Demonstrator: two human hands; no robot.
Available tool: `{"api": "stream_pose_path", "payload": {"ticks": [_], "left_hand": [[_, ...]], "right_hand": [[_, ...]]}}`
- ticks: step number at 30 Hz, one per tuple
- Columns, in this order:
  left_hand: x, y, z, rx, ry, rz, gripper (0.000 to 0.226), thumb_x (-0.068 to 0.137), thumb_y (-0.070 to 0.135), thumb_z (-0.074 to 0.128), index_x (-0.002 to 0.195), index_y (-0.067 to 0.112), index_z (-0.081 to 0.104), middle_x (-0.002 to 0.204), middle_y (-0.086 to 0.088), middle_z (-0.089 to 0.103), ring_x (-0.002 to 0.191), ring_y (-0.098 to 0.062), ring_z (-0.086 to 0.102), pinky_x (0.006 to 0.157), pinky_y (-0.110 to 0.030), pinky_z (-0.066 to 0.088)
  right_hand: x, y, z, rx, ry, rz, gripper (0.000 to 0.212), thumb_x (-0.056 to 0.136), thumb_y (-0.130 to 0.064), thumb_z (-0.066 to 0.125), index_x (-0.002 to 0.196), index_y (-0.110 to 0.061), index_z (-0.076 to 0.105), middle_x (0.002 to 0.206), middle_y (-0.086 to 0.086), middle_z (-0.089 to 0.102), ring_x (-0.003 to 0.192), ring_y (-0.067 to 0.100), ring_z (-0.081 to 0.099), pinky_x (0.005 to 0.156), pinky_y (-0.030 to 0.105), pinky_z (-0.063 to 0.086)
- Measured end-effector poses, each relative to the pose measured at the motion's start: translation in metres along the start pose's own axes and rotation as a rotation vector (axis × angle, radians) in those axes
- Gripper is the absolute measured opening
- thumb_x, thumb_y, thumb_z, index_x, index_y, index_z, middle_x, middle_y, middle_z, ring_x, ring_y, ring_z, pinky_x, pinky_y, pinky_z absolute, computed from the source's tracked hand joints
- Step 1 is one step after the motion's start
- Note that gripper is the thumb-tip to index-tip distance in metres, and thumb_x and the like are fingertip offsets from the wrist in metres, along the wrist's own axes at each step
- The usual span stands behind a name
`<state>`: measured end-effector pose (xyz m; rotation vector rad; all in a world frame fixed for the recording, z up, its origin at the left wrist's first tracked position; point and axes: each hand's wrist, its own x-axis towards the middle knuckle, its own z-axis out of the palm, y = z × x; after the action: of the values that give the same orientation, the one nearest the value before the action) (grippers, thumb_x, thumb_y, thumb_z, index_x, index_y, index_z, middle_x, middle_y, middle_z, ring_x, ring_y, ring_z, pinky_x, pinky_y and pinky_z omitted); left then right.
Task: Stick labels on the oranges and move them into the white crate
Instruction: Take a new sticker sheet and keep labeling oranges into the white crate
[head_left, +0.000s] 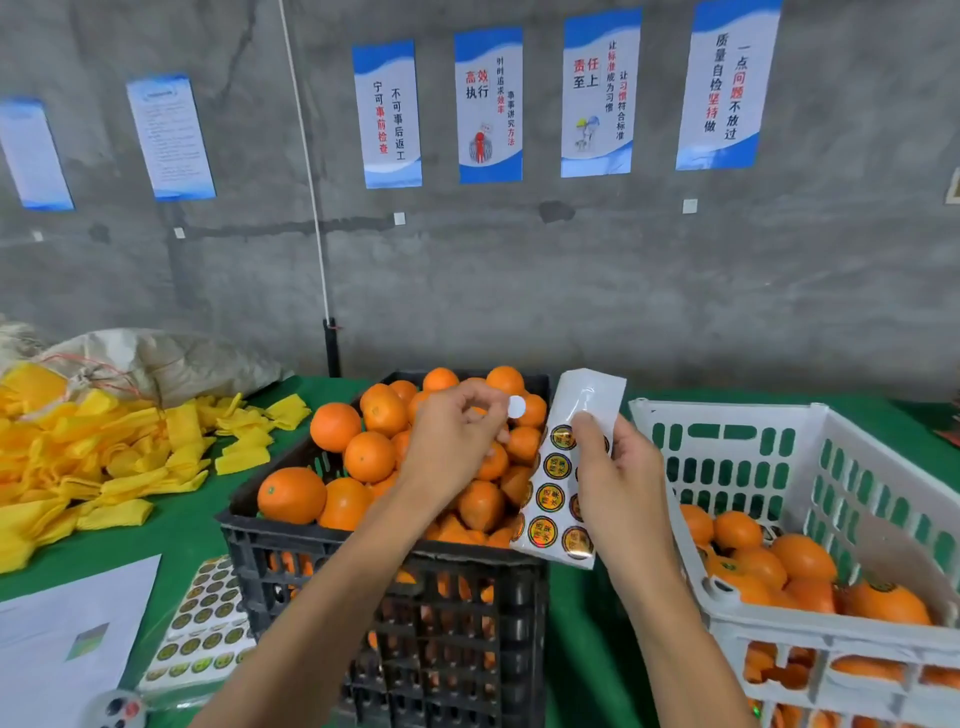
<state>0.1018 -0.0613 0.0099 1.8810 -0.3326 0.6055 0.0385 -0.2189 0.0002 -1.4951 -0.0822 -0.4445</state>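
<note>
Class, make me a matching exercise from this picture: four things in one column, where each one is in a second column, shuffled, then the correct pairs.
Things
1. peeled label
2. label strip
3. black crate
4. yellow foam nets

Places
A. heaped on the green table, far left
B. held in the right hand
C. pinched by the left hand above the oranges
D. in the middle, left of the white crate

Pairs: 1-C, 2-B, 3-D, 4-A
</note>
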Motion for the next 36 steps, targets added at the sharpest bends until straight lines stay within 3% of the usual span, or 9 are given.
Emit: {"api": "stream_pose_path", "payload": {"ticks": [2, 6, 10, 16, 19, 24, 27, 29, 36], "left_hand": [[0.029, -0.013, -0.01, 0.274, -0.004, 0.088, 0.017, 0.097, 0.025, 0.063, 0.082, 0.022, 0.07, 0.066, 0.001, 0.072, 0.064, -0.021, 0.07, 0.061, -0.04, 0.058], [0.072, -0.035, -0.022, 0.983, -0.111, 0.199, 0.023, 0.101, 0.031, 0.051, 0.103, 0.015, 0.067, 0.106, -0.009, 0.07, 0.099, -0.036, 0.066, 0.076, -0.043, 0.054], [0.083, -0.058, -0.024, 1.386, -0.341, 0.268, 0.022, 0.103, 0.023, 0.045, 0.104, 0.01, 0.062, 0.11, -0.011, 0.066, 0.098, -0.034, 0.065, 0.068, -0.038, 0.044], [0.079, -0.074, -0.021, 1.428, -0.444, 0.304, 0.01, 0.095, 0.012, 0.05, 0.088, 0.012, 0.056, 0.105, -0.012, 0.066, 0.093, -0.032, 0.064, 0.06, -0.037, 0.038], [0.075, -0.076, -0.017, 1.476, -0.411, 0.313, 0.016, 0.098, 0.008, 0.049, 0.097, 0.01, 0.064, 0.105, -0.01, 0.067, 0.094, -0.03, 0.066, 0.062, -0.037, 0.044], [0.067, -0.084, -0.015, 1.469, -0.4, 0.326, 0.038, 0.108, 0.038, 0.042, 0.097, 0.012, 0.066, 0.1, -0.007, 0.068, 0.093, -0.028, 0.068, 0.063, -0.034, 0.047], [0.07, -0.09, -0.015, 1.432, -0.465, 0.257, 0.037, 0.101, 0.043, 0.057, 0.12, 0.011, 0.063, 0.113, -0.01, 0.066, 0.103, -0.031, 0.067, 0.075, -0.039, 0.055], [0.073, -0.095, -0.015, 1.426, -0.507, 0.207, 0.05, 0.096, 0.039, 0.065, 0.136, 0.01, 0.055, 0.124, -0.011, 0.063, 0.111, -0.032, 0.065, 0.084, -0.042, 0.057], [0.08, -0.102, -0.022, 1.139, -0.429, 0.084, 0.053, 0.094, 0.038, 0.069, 0.136, 0.01, 0.055, 0.131, -0.013, 0.061, 0.12, -0.033, 0.059, 0.096, -0.043, 0.051]], "right_hand": [[0.014, -0.002, 0.003, -0.024, 0.012, 0.019, 0.025, 0.104, -0.033, 0.052, 0.089, -0.018, 0.066, 0.078, 0.011, 0.075, 0.067, 0.03, 0.076, 0.064, 0.056, 0.063], [0.034, -0.001, 0.008, -0.091, 0.023, 0.012, 0.023, 0.104, -0.034, 0.053, 0.089, -0.022, 0.065, 0.078, 0.006, 0.075, 0.065, 0.024, 0.076, 0.063, 0.05, 0.064], [0.042, 0.006, 0.011, -0.107, 0.014, -0.02, 0.021, 0.104, -0.034, 0.054, 0.09, -0.025, 0.066, 0.077, -0.001, 0.076, 0.063, 0.019, 0.076, 0.057, 0.038, 0.064], [0.042, 0.015, 0.012, -0.097, -0.004, -0.023, 0.023, 0.104, -0.033, 0.054, 0.088, -0.024, 0.067, 0.075, -0.002, 0.076, 0.062, 0.018, 0.075, 0.05, 0.027, 0.059], [0.039, 0.015, 0.012, -0.048, -0.014, 0.009, 0.024, 0.104, -0.032, 0.054, 0.089, -0.02, 0.068, 0.075, 0.0, 0.077, 0.063, 0.02, 0.076, 0.049, 0.025, 0.057], [0.034, 0.019, 0.011, -0.02, -0.013, 0.038, 0.024, 0.103, -0.032, 0.054, 0.09, -0.018, 0.068, 0.077, 0.0, 0.078, 0.065, 0.02, 0.076, 0.051, 0.027, 0.059], [0.032, 0.02, 0.009, -0.007, -0.016, 0.044, 0.023, 0.103, -0.031, 0.053, 0.091, -0.018, 0.068, 0.079, 0.0, 0.078, 0.066, 0.02, 0.077, 0.052, 0.028, 0.06], [0.031, 0.02, 0.006, 0.0, -0.013, 0.048, 0.023, 0.103, -0.032, 0.052, 0.093, -0.019, 0.068, 0.081, -0.001, 0.079, 0.068, 0.02, 0.077, 0.054, 0.03, 0.061], [0.023, 0.013, -0.008, 0.03, 0.014, 0.063, 0.022, 0.104, -0.032, 0.051, 0.098, -0.022, 0.069, 0.084, -0.002, 0.08, 0.073, 0.021, 0.078, 0.066, 0.04, 0.065]]}}
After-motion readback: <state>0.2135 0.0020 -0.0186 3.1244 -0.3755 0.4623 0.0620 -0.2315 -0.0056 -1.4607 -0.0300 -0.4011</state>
